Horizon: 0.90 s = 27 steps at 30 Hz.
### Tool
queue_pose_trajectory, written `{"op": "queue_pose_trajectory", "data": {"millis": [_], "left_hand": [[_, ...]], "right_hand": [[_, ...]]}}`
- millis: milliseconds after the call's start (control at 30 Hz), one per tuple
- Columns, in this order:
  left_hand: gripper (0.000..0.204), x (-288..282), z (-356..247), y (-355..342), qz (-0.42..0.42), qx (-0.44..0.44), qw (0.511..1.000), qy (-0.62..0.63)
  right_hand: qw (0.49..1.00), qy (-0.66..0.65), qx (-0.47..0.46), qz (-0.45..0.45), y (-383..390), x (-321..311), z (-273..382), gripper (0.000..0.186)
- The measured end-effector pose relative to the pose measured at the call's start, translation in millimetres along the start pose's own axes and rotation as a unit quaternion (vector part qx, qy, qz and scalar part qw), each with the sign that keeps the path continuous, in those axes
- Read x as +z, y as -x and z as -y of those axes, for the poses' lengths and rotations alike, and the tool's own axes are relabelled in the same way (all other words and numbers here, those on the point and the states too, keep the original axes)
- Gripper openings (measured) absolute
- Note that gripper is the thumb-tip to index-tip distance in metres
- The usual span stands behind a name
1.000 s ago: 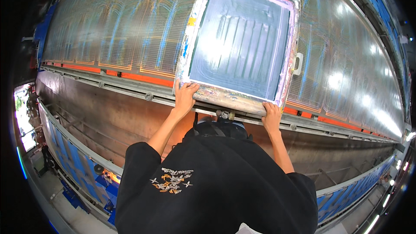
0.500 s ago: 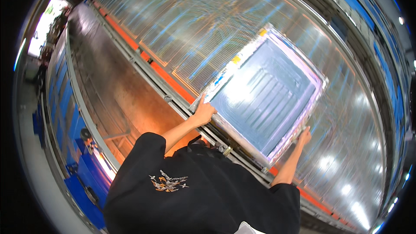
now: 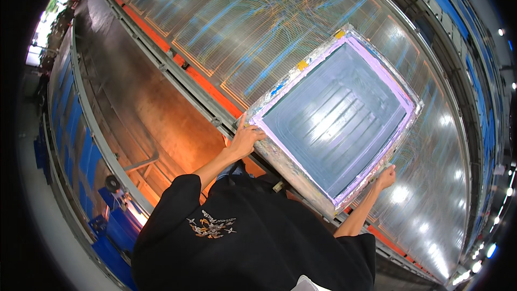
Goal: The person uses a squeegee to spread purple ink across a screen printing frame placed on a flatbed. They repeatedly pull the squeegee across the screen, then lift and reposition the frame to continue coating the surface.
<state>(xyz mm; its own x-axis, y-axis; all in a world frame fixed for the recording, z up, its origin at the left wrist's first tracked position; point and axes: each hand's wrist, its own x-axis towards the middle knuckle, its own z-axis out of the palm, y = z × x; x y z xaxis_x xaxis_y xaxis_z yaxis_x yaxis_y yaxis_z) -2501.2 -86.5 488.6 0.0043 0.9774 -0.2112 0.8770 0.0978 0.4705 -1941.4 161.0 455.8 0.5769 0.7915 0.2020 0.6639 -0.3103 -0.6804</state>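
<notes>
The left hand (image 3: 245, 141) grips the near left corner of the printing frame (image 3: 336, 116), its fingers curled over the paint-smeared rim. The frame lies flat on the long glossy counter (image 3: 226, 16), by its near edge rail. The right hand (image 3: 385, 177) clasps the near right corner. The step looks like setting the frame in place; the next move calls for an even two-handed shift.
</notes>
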Motion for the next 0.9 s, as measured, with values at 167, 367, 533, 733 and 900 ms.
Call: {"op": "queue_pose_trajectory", "data": {"millis": [167, 367, 533, 733, 900], "left_hand": [[0.061, -30, 50, -4, -0.001, 0.038, 0.999, 0.010], [0.054, -63, 89, -3, 0.001, 0.073, 0.997, 0.010], [0.051, -90, 87, -5, 0.032, 0.063, 0.998, -0.002], [0.053, -126, 108, -19, 0.036, 0.065, 0.997, -0.013], [0.053, -134, 86, -38, 0.001, 0.120, 0.992, 0.039]], "right_hand": [[0.999, 0.004, 0.033, -0.019, 43, -2, 39, 0.058], [1.000, -0.014, -0.002, -0.026, 62, -20, 83, 0.053], [0.997, -0.035, -0.035, -0.055, 71, -16, 122, 0.053], [0.995, -0.084, -0.056, -0.027, 56, 10, 204, 0.052], [0.999, -0.051, -0.012, 0.002, 42, 46, 221, 0.050]]}}
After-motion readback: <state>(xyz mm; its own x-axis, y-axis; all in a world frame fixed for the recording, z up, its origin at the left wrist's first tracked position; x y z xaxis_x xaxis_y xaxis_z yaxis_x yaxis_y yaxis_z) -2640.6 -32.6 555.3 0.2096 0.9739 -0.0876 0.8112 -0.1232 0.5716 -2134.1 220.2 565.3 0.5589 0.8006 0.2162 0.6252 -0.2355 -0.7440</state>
